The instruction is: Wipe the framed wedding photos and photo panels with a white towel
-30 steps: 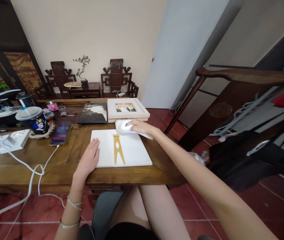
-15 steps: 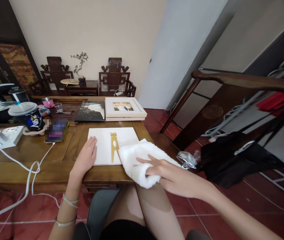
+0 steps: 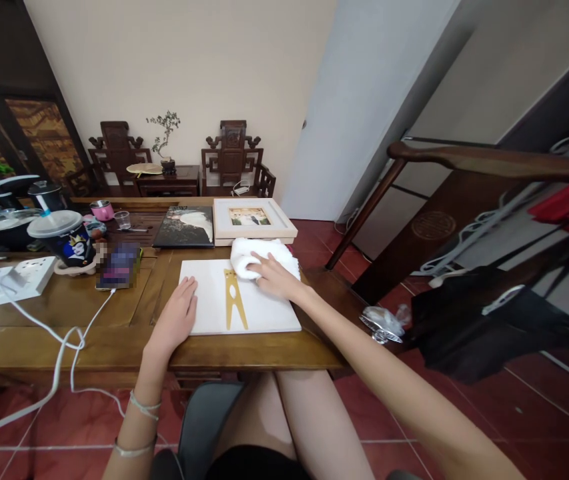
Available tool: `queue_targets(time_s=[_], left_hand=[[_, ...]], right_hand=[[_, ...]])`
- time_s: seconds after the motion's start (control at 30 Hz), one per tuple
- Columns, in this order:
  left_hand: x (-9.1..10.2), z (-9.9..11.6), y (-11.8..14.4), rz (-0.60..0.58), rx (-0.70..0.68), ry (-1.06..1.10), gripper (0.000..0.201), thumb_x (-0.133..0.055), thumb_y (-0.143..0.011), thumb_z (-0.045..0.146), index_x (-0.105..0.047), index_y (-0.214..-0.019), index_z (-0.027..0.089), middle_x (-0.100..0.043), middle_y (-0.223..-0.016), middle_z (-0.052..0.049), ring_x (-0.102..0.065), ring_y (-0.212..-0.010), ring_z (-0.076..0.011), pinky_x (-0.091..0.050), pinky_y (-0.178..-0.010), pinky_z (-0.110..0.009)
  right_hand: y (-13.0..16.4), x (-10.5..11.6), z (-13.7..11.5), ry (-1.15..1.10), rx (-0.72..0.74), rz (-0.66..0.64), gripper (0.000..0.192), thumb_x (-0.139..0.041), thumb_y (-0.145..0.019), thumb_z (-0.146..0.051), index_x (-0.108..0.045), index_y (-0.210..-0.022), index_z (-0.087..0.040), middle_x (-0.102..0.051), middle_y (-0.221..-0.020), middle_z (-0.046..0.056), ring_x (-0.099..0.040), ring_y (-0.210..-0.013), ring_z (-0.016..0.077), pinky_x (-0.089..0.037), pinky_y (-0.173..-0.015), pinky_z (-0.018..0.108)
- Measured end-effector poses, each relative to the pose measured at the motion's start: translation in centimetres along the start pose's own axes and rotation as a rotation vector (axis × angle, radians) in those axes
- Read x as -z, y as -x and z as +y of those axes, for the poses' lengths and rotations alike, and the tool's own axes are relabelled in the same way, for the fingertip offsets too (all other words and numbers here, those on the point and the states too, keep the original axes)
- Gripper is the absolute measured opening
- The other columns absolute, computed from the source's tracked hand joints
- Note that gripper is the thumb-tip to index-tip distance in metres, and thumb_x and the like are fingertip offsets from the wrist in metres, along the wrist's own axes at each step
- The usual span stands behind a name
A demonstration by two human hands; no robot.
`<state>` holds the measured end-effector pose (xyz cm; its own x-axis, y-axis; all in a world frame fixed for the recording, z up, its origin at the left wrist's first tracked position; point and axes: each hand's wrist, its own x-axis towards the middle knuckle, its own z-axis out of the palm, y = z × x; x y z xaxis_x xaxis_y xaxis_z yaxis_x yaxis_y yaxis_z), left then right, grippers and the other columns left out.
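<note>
A flat white board (image 3: 274, 313) lies on the wooden table (image 3: 259, 350) near its front edge. On the board is a gold, cat-shaped figure with two long legs (image 3: 235, 307). My left hand (image 3: 177, 310) rests flat along the board's left edge, fingers stretched out. With my right hand (image 3: 275, 275) I grip a fluffy white towel (image 3: 259, 252), pressed on the board's far right corner. The towel hides that corner. My right fingers are partly sunk in the cloth.
Behind the board are a dark album (image 3: 184, 227) and a framed photo (image 3: 274, 230). To the left stand a lidded cup (image 3: 74, 243), a phone (image 3: 118, 267) and a power strip (image 3: 21, 280) with white cables. A wooden chair (image 3: 414, 220) is at the right.
My right hand has moved the towel from the board's near right corner, by the table edge, up to its far right corner. The left hand stays in place.
</note>
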<state>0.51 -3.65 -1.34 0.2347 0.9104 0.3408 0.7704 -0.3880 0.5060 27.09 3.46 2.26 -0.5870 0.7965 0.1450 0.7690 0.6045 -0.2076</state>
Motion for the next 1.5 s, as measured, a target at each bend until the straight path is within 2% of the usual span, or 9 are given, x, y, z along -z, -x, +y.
queue_targets(time_s=[0.17,0.4,0.53,0.67,0.87,1.03,1.13,1.33,1.5], left_hand=[[0.1,0.1,0.0,-0.009,0.005,-0.006,0.048,-0.030,-0.094,0.027,-0.048,-0.132,0.006,-0.044,-0.144,-0.018,-0.033,-0.139,-0.0236,-0.026,-0.116,-0.043],[0.1,0.4,-0.1,-0.017,0.013,0.001,0.047,-0.030,-0.093,0.026,-0.048,-0.132,0.007,-0.043,-0.144,-0.017,-0.032,-0.139,-0.0240,-0.026,-0.116,-0.045],[0.1,0.4,0.0,-0.015,0.015,0.015,0.047,-0.031,-0.093,0.027,-0.049,-0.132,0.006,-0.044,-0.144,-0.018,-0.033,-0.139,-0.0244,-0.025,-0.116,-0.045],[0.0,0.3,-0.1,-0.009,0.009,0.021,0.046,-0.031,-0.093,0.027,-0.049,-0.132,0.008,-0.044,-0.144,-0.017,-0.033,-0.139,-0.0250,-0.026,-0.115,-0.047],[0.0,0.0,-0.1,0.002,0.002,0.000,0.047,-0.031,-0.093,0.027,-0.049,-0.131,0.007,-0.044,-0.143,-0.018,-0.034,-0.138,-0.0245,-0.027,-0.115,-0.046],[-0.2,-0.1,-0.1,0.014,-0.006,0.015,0.045,-0.032,-0.094,0.026,-0.049,-0.132,0.009,-0.045,-0.143,-0.017,-0.033,-0.139,-0.0242,-0.028,-0.115,-0.046],[-0.3,-0.2,0.0,0.027,-0.013,0.018,0.044,-0.033,-0.093,0.025,-0.050,-0.132,0.011,-0.045,-0.143,-0.016,-0.034,-0.138,-0.0242,-0.028,-0.114,-0.047],[-0.2,-0.1,0.0,0.021,-0.018,0.011,0.044,-0.032,-0.093,0.025,-0.050,-0.131,0.011,-0.046,-0.143,-0.016,-0.034,-0.138,-0.0245,-0.028,-0.114,-0.047],[-0.1,0.1,0.0,0.021,-0.014,0.000,0.045,-0.032,-0.093,0.025,-0.051,-0.130,0.009,-0.047,-0.142,-0.017,-0.035,-0.138,-0.0245,-0.028,-0.115,-0.045]], right_hand=[[0.1,-0.3,-1.9,0.025,-0.029,0.003,0.055,-0.037,-0.072,0.000,-0.059,-0.121,-0.009,-0.052,-0.136,0.020,-0.021,-0.141,0.0328,-0.019,-0.107,0.064],[8.6,0.9,-7.6,-0.093,0.126,-0.085,0.056,-0.039,-0.060,0.003,-0.065,-0.106,-0.014,-0.034,-0.150,0.013,-0.013,-0.143,0.0311,-0.014,-0.111,0.063],[11.1,2.2,-8.4,-0.145,0.250,-0.165,0.057,-0.038,-0.054,0.004,-0.066,-0.100,-0.016,-0.033,-0.151,0.011,-0.011,-0.144,0.0271,-0.011,-0.114,0.060],[8.4,2.2,-6.6,-0.168,0.272,-0.158,0.057,-0.037,-0.055,0.004,-0.066,-0.100,-0.015,-0.037,-0.149,0.013,-0.015,-0.143,0.0243,-0.016,-0.114,0.056],[-0.3,0.0,-3.1,-0.082,0.165,-0.027,0.057,-0.038,-0.064,0.002,-0.062,-0.113,-0.013,-0.049,-0.140,0.015,-0.023,-0.141,0.0281,-0.019,-0.111,0.059],[-2.7,-0.6,-3.5,-0.004,0.071,-0.002,0.055,-0.038,-0.071,0.000,-0.059,-0.120,-0.010,-0.045,-0.143,0.017,-0.019,-0.142,0.0345,-0.019,-0.107,0.065],[-0.5,-0.4,-5.5,0.014,0.090,-0.012,0.054,-0.039,-0.070,0.001,-0.061,-0.118,-0.011,-0.038,-0.148,0.014,-0.018,-0.141,0.0371,-0.021,-0.106,0.067],[7.3,0.5,-10.3,-0.039,0.202,-0.114,0.055,-0.043,-0.064,0.001,-0.067,-0.110,-0.015,-0.034,-0.150,0.013,-0.013,-0.142,0.0367,-0.014,-0.109,0.068],[10.2,2.3,-11.5,-0.090,0.321,-0.245,0.057,-0.042,-0.061,0.002,-0.068,-0.108,-0.018,-0.035,-0.150,0.008,-0.014,-0.143,0.0332,-0.015,-0.112,0.064]])
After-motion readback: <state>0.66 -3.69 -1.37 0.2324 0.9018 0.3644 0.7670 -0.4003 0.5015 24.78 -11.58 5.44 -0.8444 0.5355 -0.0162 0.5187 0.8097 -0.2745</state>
